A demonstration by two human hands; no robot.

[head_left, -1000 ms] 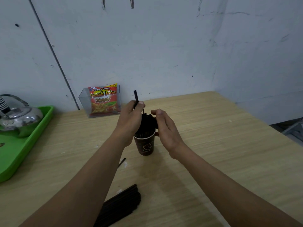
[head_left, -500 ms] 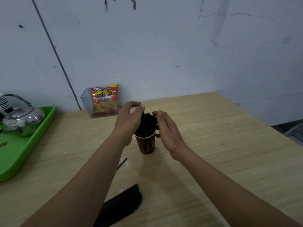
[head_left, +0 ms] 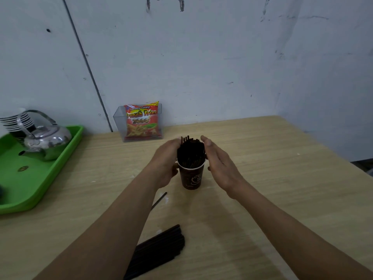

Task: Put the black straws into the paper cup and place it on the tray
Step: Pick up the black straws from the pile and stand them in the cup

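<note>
The green tray [head_left: 60,158] sits at the far left of the tabletop [head_left: 282,199], a kettle [head_left: 46,140] on it, well apart from the cup. Nearer me, a spare bundle [head_left: 159,249] of black straws and one loose straw [head_left: 159,200] lie flat, not yet loaded.

A second ago my left hand [head_left: 167,158] pinched a single straw above the cup. That straw is now in, and the grip has let go, with the fingers laid nearly straight against the left side of the standing straws [head_left: 190,150].

The paper cup [head_left: 191,176] stands upright mid-tabletop, packed full.

My right hand [head_left: 218,160], curled at the rim before, is now a flat, empty palm just beside the bundle's right side. I cannot tell if it touches.

I read this as squaring up the straws. More loading remains, then the carry to the tray.
</note>
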